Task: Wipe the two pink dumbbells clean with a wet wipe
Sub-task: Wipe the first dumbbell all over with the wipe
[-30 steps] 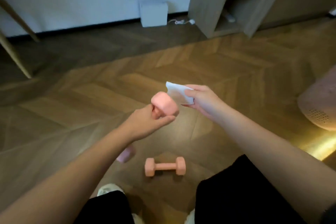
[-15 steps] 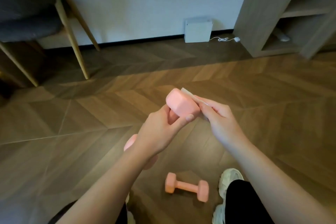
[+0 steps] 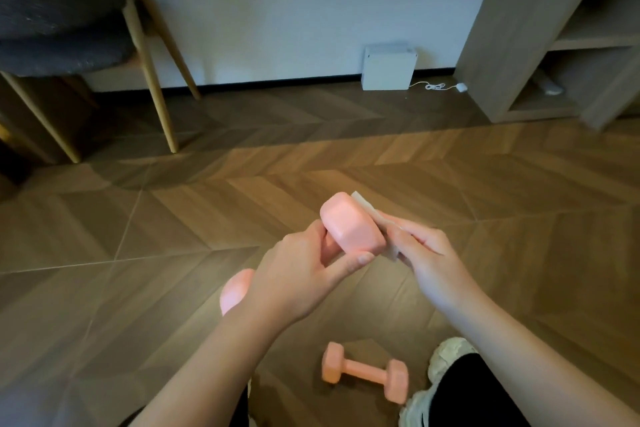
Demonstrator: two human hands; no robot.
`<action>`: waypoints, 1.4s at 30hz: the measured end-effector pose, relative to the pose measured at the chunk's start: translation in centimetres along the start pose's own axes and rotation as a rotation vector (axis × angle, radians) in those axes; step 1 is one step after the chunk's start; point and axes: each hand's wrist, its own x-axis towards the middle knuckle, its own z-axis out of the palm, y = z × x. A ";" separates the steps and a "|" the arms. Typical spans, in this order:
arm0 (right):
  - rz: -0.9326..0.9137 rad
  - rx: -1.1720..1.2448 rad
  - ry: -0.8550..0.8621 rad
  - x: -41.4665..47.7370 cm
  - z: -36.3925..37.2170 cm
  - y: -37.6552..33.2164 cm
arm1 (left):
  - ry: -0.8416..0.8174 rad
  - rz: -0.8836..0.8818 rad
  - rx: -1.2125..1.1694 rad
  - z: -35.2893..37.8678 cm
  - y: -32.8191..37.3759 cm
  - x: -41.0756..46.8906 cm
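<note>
One wet wipe (image 3: 365,206) now flush against raised dumbbell (image 3: 349,229), right hand (image 3: 429,260) pinching, left hand (image 3: 298,274) round handle (image 3: 329,250); second dumbbell (image 3: 363,373) below.

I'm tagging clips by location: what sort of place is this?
Probably a room in a home: brown herringbone wood floor, grey upholstered chair with pale wooden legs, and light wooden open shelf unit.
</note>
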 end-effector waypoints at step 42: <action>0.015 -0.033 -0.053 1.4 0.7 0.8 | -0.116 0.094 -0.121 0.7 -1.9 1.4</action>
